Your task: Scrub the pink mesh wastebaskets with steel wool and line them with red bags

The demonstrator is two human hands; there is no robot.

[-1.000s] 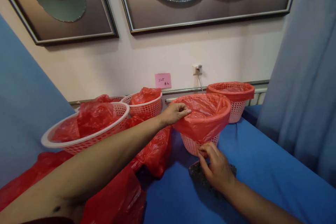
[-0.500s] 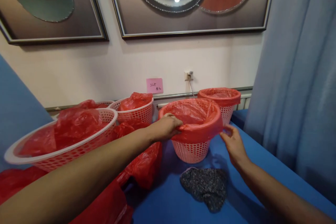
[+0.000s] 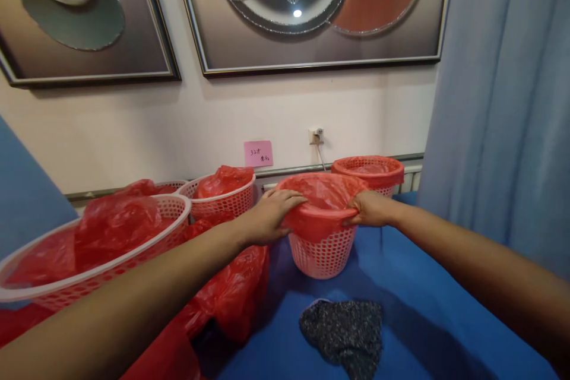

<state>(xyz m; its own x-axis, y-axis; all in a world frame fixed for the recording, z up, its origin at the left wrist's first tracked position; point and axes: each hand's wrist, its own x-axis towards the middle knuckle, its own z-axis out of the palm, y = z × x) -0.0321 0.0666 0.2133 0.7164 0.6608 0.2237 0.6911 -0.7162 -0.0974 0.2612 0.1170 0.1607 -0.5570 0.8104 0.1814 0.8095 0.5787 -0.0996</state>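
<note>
Right grip [image 3: 373, 208] closed on the red plastic liner [image 3: 318, 225] of a perforated pink basket [image 3: 321, 258], left grip [image 3: 268, 218] over the rim's other side, cannot tell if clasping, basket between both, dark speckled cloth [image 3: 345, 332] nearer.

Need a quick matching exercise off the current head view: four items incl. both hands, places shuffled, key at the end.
Things
1. Left hand
2. Pink note
3. Right hand
4. Dark speckled cloth

Places
A. At the right side of the rim of the red-lined basket between the two arms
B. On the blue surface, nearer the camera than that basket
C. At the left side of that same rim
D. On the wall, left of the socket

Right pairs: 1-C, 2-D, 3-A, 4-B
</note>
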